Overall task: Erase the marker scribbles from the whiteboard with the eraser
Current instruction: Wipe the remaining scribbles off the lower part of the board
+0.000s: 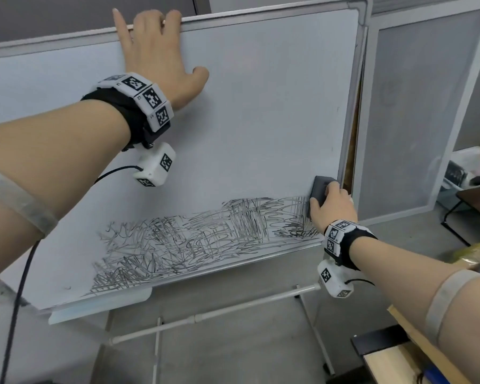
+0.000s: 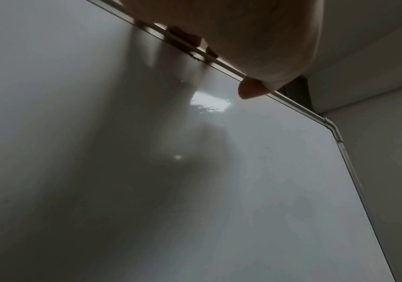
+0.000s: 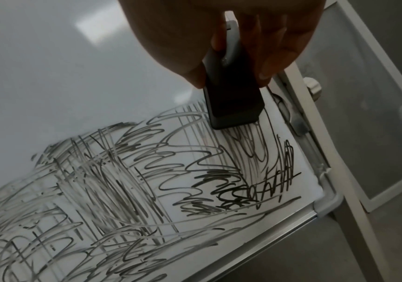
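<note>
A whiteboard (image 1: 261, 106) on a stand fills the head view; black marker scribbles (image 1: 194, 239) cover its lower band, while the upper part is wiped. My right hand (image 1: 330, 209) grips a dark eraser (image 1: 320, 189) flat against the board at the right edge, just above the scribbles. The right wrist view shows the eraser (image 3: 233, 103) pinched between thumb and fingers, its lower end touching the scribbles (image 3: 147, 181). My left hand (image 1: 155, 54) holds the board's top edge, fingers hooked over the frame, thumb on the surface. The left wrist view shows that hand (image 2: 255, 47) on the frame.
A marker tray (image 1: 100, 303) runs under the board's lower left edge. The stand's white crossbar (image 1: 219, 311) spans below. A frosted partition (image 1: 416, 120) stands right of the board. A table (image 1: 477, 195) and clutter sit at far right; a shelf edge (image 1: 399, 356) is near my right elbow.
</note>
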Demonstrator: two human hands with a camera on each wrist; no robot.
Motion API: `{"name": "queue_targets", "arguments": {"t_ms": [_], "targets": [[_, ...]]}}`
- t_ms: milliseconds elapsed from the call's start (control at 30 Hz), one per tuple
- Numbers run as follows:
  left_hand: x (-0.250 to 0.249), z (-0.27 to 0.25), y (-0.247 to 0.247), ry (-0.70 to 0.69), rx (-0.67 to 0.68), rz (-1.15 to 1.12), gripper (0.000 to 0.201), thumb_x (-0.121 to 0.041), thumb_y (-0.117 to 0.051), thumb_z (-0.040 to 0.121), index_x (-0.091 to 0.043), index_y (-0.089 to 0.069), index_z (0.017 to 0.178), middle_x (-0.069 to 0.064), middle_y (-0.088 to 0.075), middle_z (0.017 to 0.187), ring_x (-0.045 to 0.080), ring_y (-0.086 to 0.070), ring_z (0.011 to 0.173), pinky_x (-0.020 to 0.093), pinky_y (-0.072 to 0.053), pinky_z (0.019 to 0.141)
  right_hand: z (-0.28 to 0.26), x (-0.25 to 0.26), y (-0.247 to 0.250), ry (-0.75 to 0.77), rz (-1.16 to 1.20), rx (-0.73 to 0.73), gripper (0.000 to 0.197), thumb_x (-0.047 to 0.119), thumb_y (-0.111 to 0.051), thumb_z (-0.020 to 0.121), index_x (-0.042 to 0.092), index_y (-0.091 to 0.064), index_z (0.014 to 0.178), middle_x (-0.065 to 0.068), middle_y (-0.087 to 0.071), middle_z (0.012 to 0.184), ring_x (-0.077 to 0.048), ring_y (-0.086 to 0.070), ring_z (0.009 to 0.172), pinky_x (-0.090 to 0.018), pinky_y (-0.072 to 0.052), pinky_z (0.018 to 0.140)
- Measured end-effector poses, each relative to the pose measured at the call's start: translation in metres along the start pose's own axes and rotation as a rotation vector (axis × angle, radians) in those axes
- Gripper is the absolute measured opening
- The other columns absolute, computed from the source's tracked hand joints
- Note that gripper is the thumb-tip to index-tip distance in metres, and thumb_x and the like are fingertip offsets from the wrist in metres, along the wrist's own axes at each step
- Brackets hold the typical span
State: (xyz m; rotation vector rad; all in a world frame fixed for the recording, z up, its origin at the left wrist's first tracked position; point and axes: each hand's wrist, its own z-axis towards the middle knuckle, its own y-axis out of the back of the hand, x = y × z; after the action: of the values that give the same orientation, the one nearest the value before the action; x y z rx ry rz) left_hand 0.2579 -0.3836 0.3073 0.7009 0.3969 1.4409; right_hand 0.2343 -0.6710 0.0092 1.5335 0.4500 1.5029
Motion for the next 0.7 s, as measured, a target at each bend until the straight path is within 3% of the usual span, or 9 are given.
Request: {"name": "queue_targets", "arguments": {"t_ms": [100, 267, 433, 700], "targets": [[0.013, -0.01, 0.006, -0.031, -0.003, -0.011, 0.075, -0.052, -0.042, 0.074, -0.009, -0.043, 0.136, 0.013, -0.049, 0.131, 0.034, -0.041, 0.131, 0.064, -0.004, 0.12, -0.009, 0.021, -0.001, 0.008, -0.037, -0.037, 0.037, 0.039, -0.056, 0.092, 0.014, -0.042, 0.115, -0.014, -0.053, 0.115, -0.038, -0.055, 0.1, -0.048, -0.048, 0.087], [0.067, -0.037, 0.019, -0.005, -0.042, 0.023, 0.075, -0.054, -0.039, 0.078, -0.007, -0.041, 0.136, 0.013, -0.049, 0.132, 0.034, -0.041, 0.131, 0.065, -0.003, 0.119, -0.036, 0.074, -0.02, 0.081, 0.0, -0.077, 0.035, 0.039, -0.058, 0.091, 0.015, -0.042, 0.111, -0.011, -0.051, 0.11, -0.035, -0.056, 0.092, -0.042, -0.05, 0.074], [0.151, -0.058, 0.037, 0.139, -0.075, 0.102, 0.073, -0.055, -0.035, 0.078, -0.006, -0.042, 0.132, 0.02, -0.049, 0.129, 0.039, -0.041, 0.128, 0.064, -0.007, 0.119, -0.079, 0.137, -0.058, 0.204, -0.055, -0.028, 0.035, 0.038, -0.061, 0.091, 0.015, -0.043, 0.111, -0.008, -0.05, 0.109, -0.031, -0.056, 0.087, -0.037, -0.047, 0.065], [0.257, -0.121, 0.031, 0.277, -0.017, 0.116, 0.08, -0.053, -0.038, 0.082, -0.003, -0.033, 0.144, 0.028, -0.037, 0.146, 0.047, -0.028, 0.141, 0.064, -0.008, 0.119, -0.12, 0.204, -0.097, 0.207, -0.079, -0.035, 0.039, 0.039, -0.063, 0.089, 0.014, -0.043, 0.111, -0.01, -0.051, 0.111, -0.034, -0.057, 0.091, -0.036, -0.045, 0.066]]}}
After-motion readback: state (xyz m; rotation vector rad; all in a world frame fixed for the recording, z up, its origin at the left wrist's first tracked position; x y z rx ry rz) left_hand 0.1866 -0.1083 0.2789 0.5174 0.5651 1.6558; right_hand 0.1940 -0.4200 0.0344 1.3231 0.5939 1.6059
